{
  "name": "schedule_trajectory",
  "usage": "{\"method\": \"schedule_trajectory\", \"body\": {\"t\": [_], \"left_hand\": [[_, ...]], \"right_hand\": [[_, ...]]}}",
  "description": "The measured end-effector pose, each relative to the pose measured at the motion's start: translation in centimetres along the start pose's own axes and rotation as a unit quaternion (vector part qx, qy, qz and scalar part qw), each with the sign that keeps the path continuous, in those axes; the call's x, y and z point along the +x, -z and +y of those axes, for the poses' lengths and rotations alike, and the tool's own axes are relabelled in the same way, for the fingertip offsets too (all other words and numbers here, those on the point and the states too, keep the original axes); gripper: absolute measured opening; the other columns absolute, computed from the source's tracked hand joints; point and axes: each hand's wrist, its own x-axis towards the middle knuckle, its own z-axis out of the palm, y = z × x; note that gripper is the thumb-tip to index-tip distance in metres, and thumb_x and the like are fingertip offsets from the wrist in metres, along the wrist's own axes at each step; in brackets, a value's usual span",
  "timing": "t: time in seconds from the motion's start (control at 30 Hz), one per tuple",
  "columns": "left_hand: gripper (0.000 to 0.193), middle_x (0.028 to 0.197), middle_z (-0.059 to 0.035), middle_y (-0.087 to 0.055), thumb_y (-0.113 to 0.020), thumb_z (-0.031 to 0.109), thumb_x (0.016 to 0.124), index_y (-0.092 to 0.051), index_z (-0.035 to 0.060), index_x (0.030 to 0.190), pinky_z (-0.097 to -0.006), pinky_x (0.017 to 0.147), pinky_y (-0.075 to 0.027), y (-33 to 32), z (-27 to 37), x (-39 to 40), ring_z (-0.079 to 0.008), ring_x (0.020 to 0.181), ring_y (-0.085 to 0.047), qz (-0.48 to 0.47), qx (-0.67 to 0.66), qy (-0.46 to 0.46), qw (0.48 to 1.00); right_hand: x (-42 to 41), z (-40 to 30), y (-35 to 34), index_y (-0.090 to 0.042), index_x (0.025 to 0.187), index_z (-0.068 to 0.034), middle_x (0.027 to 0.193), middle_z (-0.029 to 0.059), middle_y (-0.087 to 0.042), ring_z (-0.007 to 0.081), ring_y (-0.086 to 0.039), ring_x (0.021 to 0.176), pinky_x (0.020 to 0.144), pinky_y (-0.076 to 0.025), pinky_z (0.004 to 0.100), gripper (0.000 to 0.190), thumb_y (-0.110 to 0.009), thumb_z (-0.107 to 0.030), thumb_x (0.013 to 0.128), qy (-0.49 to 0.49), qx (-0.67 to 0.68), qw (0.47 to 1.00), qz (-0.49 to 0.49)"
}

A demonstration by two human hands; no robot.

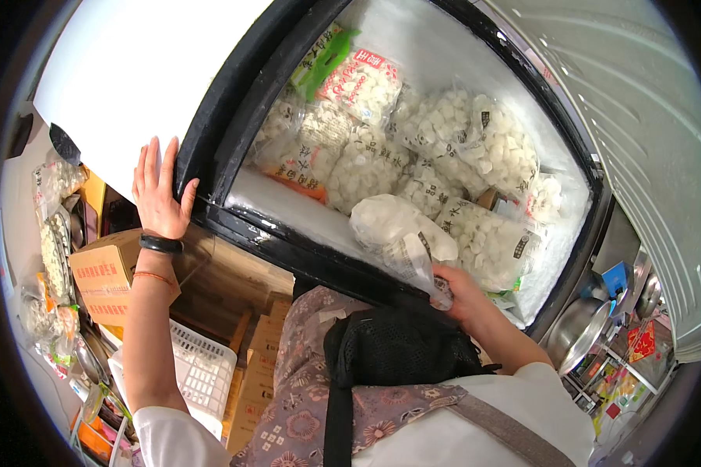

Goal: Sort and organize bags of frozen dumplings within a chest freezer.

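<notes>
A chest freezer stands before me, its black rim (327,274) framing frosted white walls. My left hand (162,195) lies flat on the white freezer top (146,76), with its thumb by the black frame (210,117). A dark bangle and a thin orange cord circle that wrist. Inside the near side of the freezer, my right hand (458,292) grips the gathered end of a clear plastic bag (400,227) with whitish contents. Packed beneath and beyond it are several printed bags of frozen dumplings (368,169). One bag with a green top (330,61) leans at the far left.
Below my left arm are a cardboard box (102,277) and a white plastic basket (201,368). Bagged goods (55,251) line the far left. To the right are a metal bowl (578,333) and a pale ribbed panel (631,146). A black pouch (403,350) hangs at my waist.
</notes>
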Motion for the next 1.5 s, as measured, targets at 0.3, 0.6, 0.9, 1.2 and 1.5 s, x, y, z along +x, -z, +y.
{"method": "schedule_trajectory", "body": {"t": [0.3,0.6,0.9,1.2,1.5], "left_hand": [[0.058,0.137,-0.0141,-0.030,-0.055,0.029,0.080,-0.035,0.0163,0.133,-0.0440,0.101,-0.023,-0.4,-0.4,0.0,-0.0331,0.126,-0.028,0.013,0.006,-0.006,1.000],[0.057,0.136,-0.0144,-0.031,-0.054,0.033,0.081,-0.035,0.0163,0.132,-0.0447,0.100,-0.025,-0.4,-0.5,-0.1,-0.0334,0.124,-0.030,0.018,0.010,-0.009,1.000],[0.061,0.136,-0.0143,-0.030,-0.059,0.029,0.077,-0.036,0.0181,0.132,-0.0449,0.100,-0.024,-0.4,-0.4,-0.1,-0.0333,0.124,-0.029,0.018,-0.004,-0.001,1.000],[0.059,0.137,-0.0139,-0.030,-0.056,0.031,0.079,-0.035,0.0174,0.133,-0.0447,0.101,-0.024,-0.3,-0.4,0.0,-0.0332,0.126,-0.028,0.000,0.006,0.004,1.000],[0.060,0.136,-0.0145,-0.031,-0.058,0.030,0.077,-0.037,0.0173,0.131,-0.0450,0.100,-0.024,-0.3,-0.1,0.0,-0.0337,0.124,-0.029,0.012,-0.012,-0.004,1.000]], "right_hand": [[-3.8,-2.3,0.8,-0.056,0.089,-0.002,0.068,0.0060,-0.057,0.0147,-0.051,0.048,0.032,-0.034,0.0260,0.019,-0.052,-0.020,0.083,0.112,0.074,0.990,0.047],[-4.7,-3.5,0.7,-0.056,0.088,-0.004,0.069,0.0048,-0.056,0.0127,-0.048,0.046,0.032,-0.032,0.0254,0.018,-0.050,-0.020,0.084,0.167,0.096,0.979,0.072],[-2.1,-4.0,-1.5,-0.057,0.081,-0.001,0.062,0.0056,-0.055,0.0140,-0.046,0.042,0.034,-0.033,0.0263,0.018,-0.052,-0.018,0.082,0.126,-0.011,0.992,0.025],[4.1,-5.4,-4.3,-0.059,0.082,0.000,0.064,0.0072,-0.058,0.0148,-0.051,0.046,0.034,-0.035,0.0280,0.016,-0.056,-0.016,0.080,0.095,-0.056,0.992,-0.065],[6.3,-8.1,-7.4,-0.056,0.096,0.003,0.083,0.0104,-0.061,0.0164,-0.058,0.064,0.052,-0.046,0.0276,0.025,-0.057,-0.014,0.078,0.167,-0.084,0.980,-0.075]]}}
